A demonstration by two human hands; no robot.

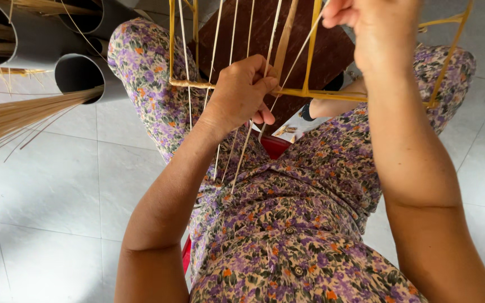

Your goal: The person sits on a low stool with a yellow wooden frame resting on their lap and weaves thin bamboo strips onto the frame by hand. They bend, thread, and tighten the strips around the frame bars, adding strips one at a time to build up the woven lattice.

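Note:
A yellow bamboo frame rests across my lap, above a brown board. Several thin pale strips run down through the frame and hang over my flowered clothing. My left hand grips the frame's near rail and pinches a wider flat strip against it. My right hand is raised at the top of the view, its fingers closed on a thin strip that slants down toward my left hand.
Grey plastic tubes lie at the upper left, holding bundles of long straw-coloured reeds that fan out over the pale tiled floor. A red seat edge shows between my knees.

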